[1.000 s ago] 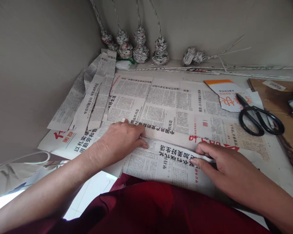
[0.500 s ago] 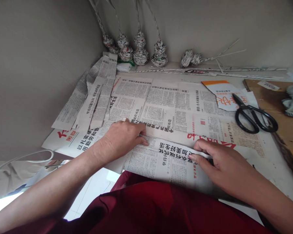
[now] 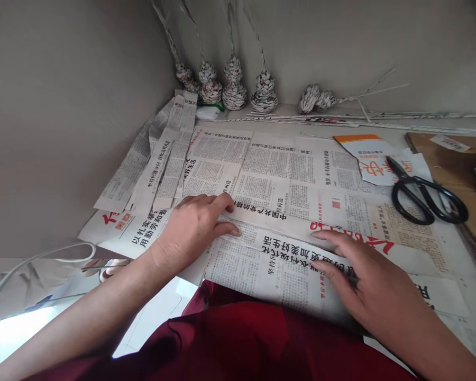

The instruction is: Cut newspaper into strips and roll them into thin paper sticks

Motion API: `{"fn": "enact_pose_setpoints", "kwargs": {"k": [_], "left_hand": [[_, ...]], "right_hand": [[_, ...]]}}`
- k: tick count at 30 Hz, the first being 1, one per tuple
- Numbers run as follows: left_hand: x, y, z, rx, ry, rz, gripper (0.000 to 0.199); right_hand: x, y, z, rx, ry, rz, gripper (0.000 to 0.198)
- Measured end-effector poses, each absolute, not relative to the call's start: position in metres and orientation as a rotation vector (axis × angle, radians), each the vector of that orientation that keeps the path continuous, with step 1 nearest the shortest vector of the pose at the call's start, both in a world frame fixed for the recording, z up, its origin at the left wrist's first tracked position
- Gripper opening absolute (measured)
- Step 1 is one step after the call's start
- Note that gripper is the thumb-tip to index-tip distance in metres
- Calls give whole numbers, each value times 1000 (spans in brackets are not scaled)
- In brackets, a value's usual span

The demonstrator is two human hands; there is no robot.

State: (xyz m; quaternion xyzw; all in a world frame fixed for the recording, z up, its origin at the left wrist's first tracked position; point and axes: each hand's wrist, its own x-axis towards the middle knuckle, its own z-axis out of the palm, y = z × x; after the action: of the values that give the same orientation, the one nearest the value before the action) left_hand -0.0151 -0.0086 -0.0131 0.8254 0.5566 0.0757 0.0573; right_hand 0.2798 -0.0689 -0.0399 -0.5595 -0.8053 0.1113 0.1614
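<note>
A newspaper sheet [image 3: 262,246] with a straight upper edge lies along the near side of the table, on top of other newspaper. My left hand [image 3: 196,219] rests at its left end, fingers curled and thumb beside the edge; the sheet's end runs in between them. Farther right, my right hand [image 3: 365,270] lies over the same sheet. Its thumb and forefinger are spread apart, one on each side of the edge, and nothing is gripped. The other fingers of my right hand are partly hidden.
Black-handled scissors [image 3: 428,198] lie at the right, partly over torn paper [image 3: 375,166] beside a brown board [image 3: 444,153]. Newspaper strips [image 3: 158,159] are heaped at the left. Woven paper gourds [image 3: 234,95] and thin paper rods [image 3: 341,121] line the back wall.
My right thumb and forefinger have parted from the pinched edge of the sheet, which now lies flatter there. My left thumb and forefinger are slightly farther apart. The view has shifted a little.
</note>
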Motion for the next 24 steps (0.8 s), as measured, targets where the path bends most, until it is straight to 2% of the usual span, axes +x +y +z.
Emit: {"fn": "enact_pose_setpoints", "kwargs": {"k": [3, 7, 14, 20, 24], "left_hand": [[-18, -9, -18, 2530, 1696, 314, 43], [-21, -11, -24, 2505, 1741, 352, 48], [-30, -16, -29, 2431, 1792, 442, 45], [-33, -21, -32, 2344, 1910, 466, 60], [-35, -24, -32, 2318, 1978, 467, 60]], "right_hand": [[282, -68, -43, -1545, -2370, 278, 46], [285, -66, -47, -1497, -2428, 280, 45], [293, -64, -54, -1417, -2452, 241, 49], [297, -63, -61, -1403, -2484, 230, 50], [300, -63, -65, -1402, -2498, 205, 51]]}}
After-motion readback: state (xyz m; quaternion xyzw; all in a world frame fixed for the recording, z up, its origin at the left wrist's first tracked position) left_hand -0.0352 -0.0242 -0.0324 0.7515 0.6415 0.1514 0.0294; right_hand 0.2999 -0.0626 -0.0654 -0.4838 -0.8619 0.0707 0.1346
